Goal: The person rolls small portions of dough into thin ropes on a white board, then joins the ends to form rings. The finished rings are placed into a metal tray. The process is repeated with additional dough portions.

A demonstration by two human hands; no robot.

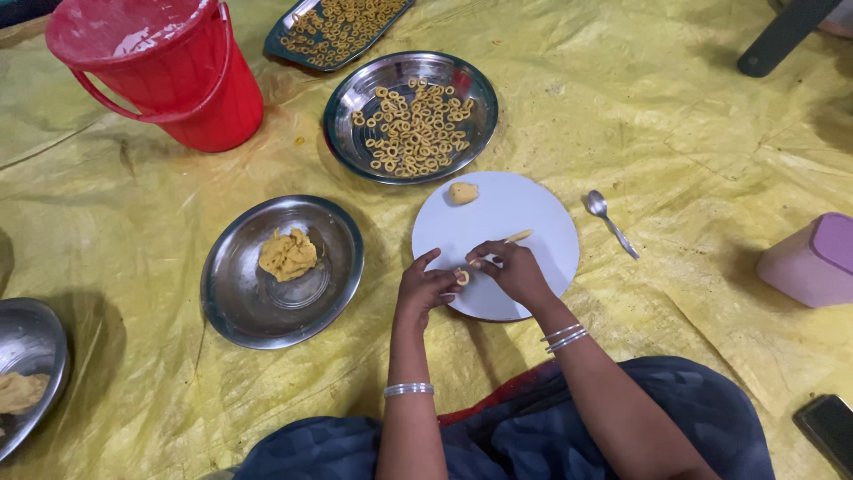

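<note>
At the far left edge a shiny steel bowl (31, 369) holding a lump of yellow dough (18, 391) is partly cut off by the frame. Above it, at the top left, stands a red plastic bucket (164, 71) with a red handle, streaked white inside. Right of the bowl, a round steel plate (240, 302) lies on the crinkled yellow plastic sheet (693, 124) that covers the floor, and a rough mound of yellow dough (287, 254) sits near its middle.

Further right, at the top, a dark rectangular tray (283, 40) and a round steel dish (355, 89) are both loaded with small yellow dough rings (413, 129).

Below the dish lies a round white flat board (524, 213). A small yellow dough ball (463, 192) rests near its upper edge, and a thin rolled strand of dough (517, 236) lies nearer its middle. At the board's lower left edge the left hand (425, 289) and the right hand (515, 271) meet: fingertips of both pinch a small dough ring (462, 277) between them, just over the rim of the board. Silver bangles circle both wrists, and dark blue cloth covers the lap below.

Right of the board, a small steel spoon (609, 222) lies on the sheet, apart from the board. At the right edge sits a pale pink plastic box (809, 258), and a dark flat object (828, 427) shows in the bottom right corner.
</note>
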